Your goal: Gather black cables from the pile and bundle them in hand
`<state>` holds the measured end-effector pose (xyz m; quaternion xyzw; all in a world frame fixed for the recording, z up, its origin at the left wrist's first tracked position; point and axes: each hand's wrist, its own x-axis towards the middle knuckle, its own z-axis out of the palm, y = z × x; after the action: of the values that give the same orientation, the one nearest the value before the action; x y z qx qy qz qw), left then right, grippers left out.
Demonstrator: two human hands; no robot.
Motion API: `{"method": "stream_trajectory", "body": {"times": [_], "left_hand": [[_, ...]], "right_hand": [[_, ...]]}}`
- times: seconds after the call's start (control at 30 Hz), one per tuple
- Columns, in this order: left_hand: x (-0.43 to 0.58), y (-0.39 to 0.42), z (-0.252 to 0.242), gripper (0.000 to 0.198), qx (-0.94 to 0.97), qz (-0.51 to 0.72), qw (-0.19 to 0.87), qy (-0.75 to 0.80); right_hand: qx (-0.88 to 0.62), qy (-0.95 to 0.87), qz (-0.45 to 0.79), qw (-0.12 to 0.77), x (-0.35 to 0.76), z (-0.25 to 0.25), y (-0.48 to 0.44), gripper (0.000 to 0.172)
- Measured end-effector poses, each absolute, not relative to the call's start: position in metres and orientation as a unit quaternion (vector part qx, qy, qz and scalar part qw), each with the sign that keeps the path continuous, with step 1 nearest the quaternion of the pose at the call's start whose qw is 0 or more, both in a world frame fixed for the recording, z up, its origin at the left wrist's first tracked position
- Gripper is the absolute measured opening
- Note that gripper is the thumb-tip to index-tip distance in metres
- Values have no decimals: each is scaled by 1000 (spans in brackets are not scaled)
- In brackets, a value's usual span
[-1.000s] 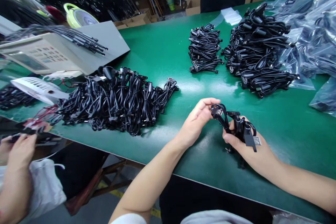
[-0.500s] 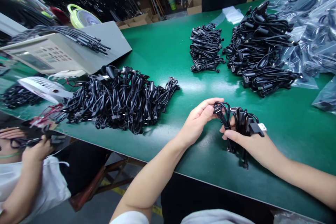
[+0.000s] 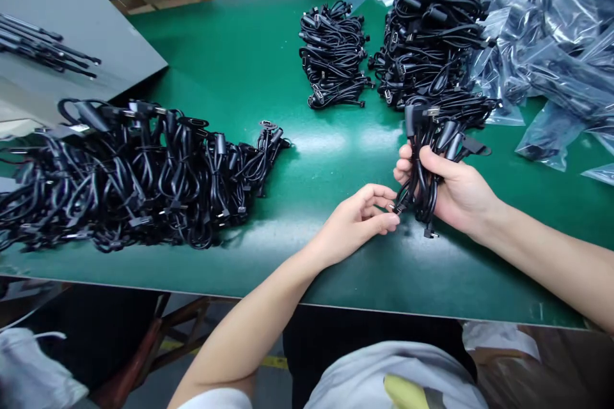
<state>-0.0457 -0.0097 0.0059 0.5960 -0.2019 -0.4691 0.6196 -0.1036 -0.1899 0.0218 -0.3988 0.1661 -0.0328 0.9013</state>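
Several bundled black cables (image 3: 422, 172) are gripped in my right hand (image 3: 463, 195), held above the table, with its thumb across the front and its fingers behind. Thick plugs stick up at the top of the bunch and small connectors hang at the bottom. My left hand (image 3: 359, 220) is at the lower left of this bunch, its thumb and fingers apart around a small connector end (image 3: 396, 207). Whether the fingertips press on that connector is hard to tell. Just behind the held bunch lies a tall pile of black cable bundles (image 3: 432, 45).
A long heap of black cables (image 3: 163, 185) covers the left of the green table (image 3: 326, 153). A smaller stack of cable bundles (image 3: 333, 54) lies at the back middle. Clear plastic bags (image 3: 551, 57) fill the right. A grey machine (image 3: 105, 32) stands at the back left.
My right hand has raised the cable bunch off the table and moved it away from me. My left hand has gone from the cables' top to their lower ends. The view has shifted right.
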Motion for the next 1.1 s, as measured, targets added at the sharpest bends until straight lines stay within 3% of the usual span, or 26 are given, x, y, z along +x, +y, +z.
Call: {"method": "stream_trajectory", "body": {"times": [0.43,0.8,1.1], "left_hand": [[-54,-12,11,30,565,-476,649,-183],[-55,-14,11,37,568,-469,652,-180],[-57,-12,10,33,587,-444,645,-205]], "right_hand": [[-307,129,24,943,-106,23,-194,14],[-391,162,16,906,-107,25,-192,11],[-342,146,11,928,-106,29,-189,11]]}}
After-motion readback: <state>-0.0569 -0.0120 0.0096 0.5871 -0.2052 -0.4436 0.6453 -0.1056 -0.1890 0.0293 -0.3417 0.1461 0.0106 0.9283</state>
